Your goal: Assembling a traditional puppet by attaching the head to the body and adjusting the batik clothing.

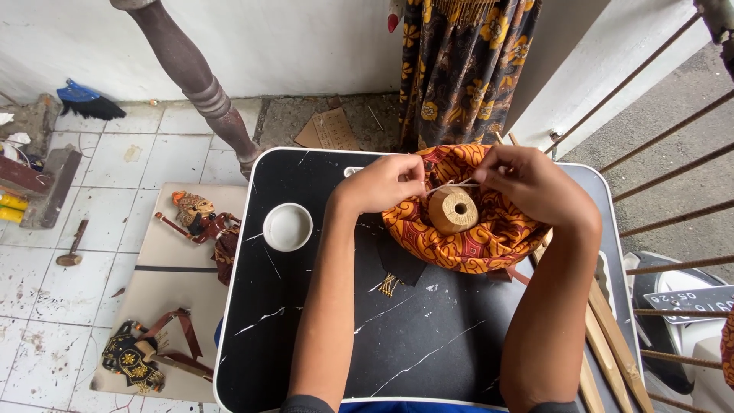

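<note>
On a small black marble-patterned table [321, 336] lies a bundle of orange and red patterned cloth [474, 237]. A round wooden piece with a centre hole [453, 209] sticks out of the cloth. My left hand [386, 183] pinches the cloth's upper edge left of the wooden piece. My right hand [531, 183] grips the cloth on the right. A thin light string [455, 184] runs taut between both hands, just above the wooden piece. Wooden sticks [604, 336] reach out from under the cloth toward the lower right.
A white round cup [287, 227] stands on the table's left side. Two puppets, the upper puppet [200, 218] and the lower puppet [145, 356], lie on cardboard on the tiled floor at left. A small hammer [73, 246] lies farther left. Patterned fabric [466, 61] hangs behind the table; metal railing bars [665, 153] run at right.
</note>
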